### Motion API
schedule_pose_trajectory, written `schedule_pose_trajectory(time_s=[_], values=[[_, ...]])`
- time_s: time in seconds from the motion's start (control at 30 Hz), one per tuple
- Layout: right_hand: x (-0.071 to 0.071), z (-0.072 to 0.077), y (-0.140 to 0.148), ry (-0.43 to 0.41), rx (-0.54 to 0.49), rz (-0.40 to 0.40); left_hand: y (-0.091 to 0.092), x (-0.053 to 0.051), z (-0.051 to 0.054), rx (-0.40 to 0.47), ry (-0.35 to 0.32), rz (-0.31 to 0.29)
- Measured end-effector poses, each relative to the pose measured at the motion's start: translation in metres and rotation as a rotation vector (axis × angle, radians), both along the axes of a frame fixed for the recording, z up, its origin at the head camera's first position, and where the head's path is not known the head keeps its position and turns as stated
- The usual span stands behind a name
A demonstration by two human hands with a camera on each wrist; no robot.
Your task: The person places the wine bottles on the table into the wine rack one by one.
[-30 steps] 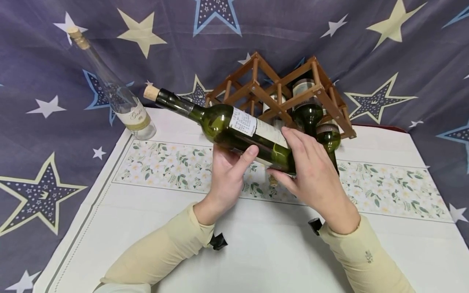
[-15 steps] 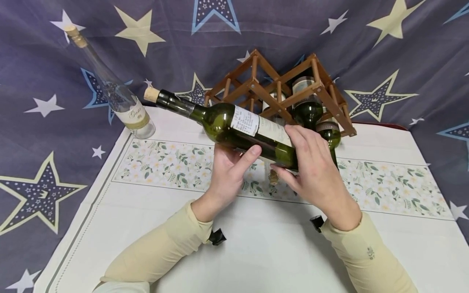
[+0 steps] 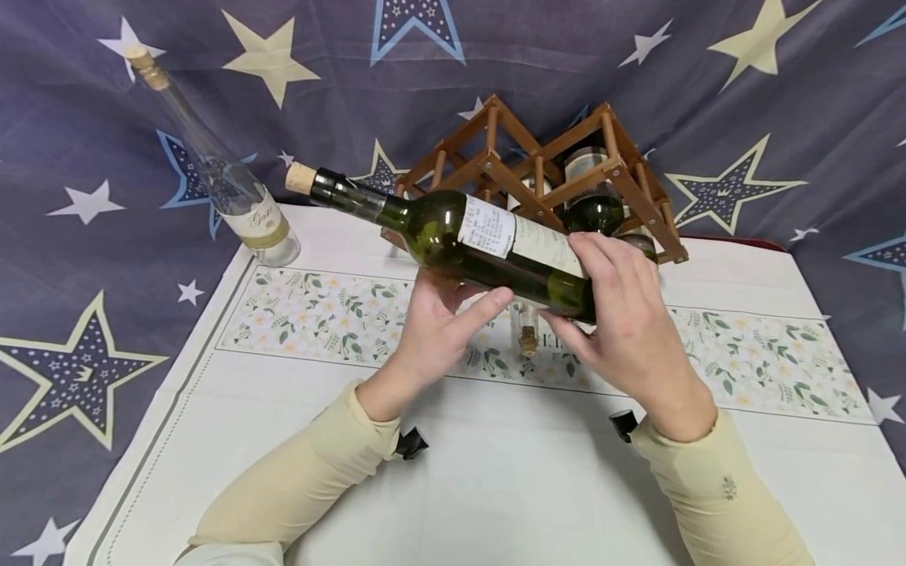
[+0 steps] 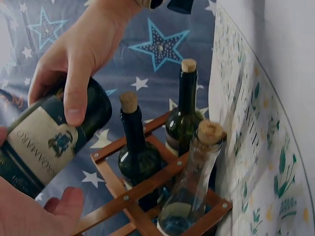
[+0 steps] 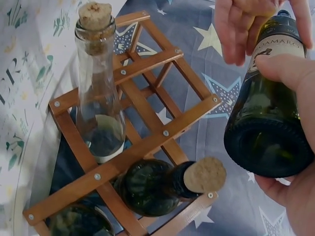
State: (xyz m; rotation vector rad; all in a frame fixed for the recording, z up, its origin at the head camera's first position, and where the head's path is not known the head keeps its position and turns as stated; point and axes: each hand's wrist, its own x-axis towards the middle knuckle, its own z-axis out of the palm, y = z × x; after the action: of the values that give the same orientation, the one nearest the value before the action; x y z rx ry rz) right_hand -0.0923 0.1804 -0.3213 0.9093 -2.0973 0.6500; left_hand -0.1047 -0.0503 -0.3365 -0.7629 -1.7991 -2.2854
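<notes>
A corked green wine bottle (image 3: 439, 228) hangs tilted in front of the rack, its neck toward the upper left and its back label up. My right hand (image 3: 630, 330) grips it around the base end, thumb below and fingers over the top. Under the bottle's middle lies my left hand (image 3: 442, 322), fingers stretched out and thumb standing apart from the glass. The right wrist view shows the left hand's fingers (image 5: 235, 34) nearly straight beside the label. A cream front label (image 4: 42, 142) with a crest shows in the left wrist view.
Behind the hands stands a wooden wine rack (image 3: 488, 165) holding several corked bottles, among them a clear bottle (image 5: 101, 93) and a green bottle (image 4: 135, 157). Another clear corked bottle (image 3: 258, 216) stands at the table's far left. A floral runner (image 3: 318, 314) crosses the white tablecloth.
Both hands and the bottle have shifted slightly to the right. My left hand has loosened, its thumb slipping lower along the bottle, while my right hand keeps its grip on the base.
</notes>
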Motion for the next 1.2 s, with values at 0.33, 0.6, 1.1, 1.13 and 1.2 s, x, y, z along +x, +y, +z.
schedule_pose_trajectory(time_s=[0.33,0.6,1.1,1.13,1.2], values=[[0.000,0.008,0.011,0.013,0.005,-0.018,-0.016,-0.005,0.006,-0.154,0.041,0.127],[-0.003,0.011,0.020,0.009,0.033,-0.032,-0.031,-0.011,0.010,-0.400,0.091,0.330],[-0.007,0.009,0.032,0.006,0.041,-0.076,-0.045,-0.021,0.018,-0.529,0.652,0.695],[-0.007,0.009,0.033,0.008,0.043,-0.078,-0.046,-0.022,0.019,-0.531,0.701,0.724],[-0.007,0.010,0.033,0.009,0.049,-0.080,-0.048,-0.024,0.021,-0.554,0.786,0.776]])
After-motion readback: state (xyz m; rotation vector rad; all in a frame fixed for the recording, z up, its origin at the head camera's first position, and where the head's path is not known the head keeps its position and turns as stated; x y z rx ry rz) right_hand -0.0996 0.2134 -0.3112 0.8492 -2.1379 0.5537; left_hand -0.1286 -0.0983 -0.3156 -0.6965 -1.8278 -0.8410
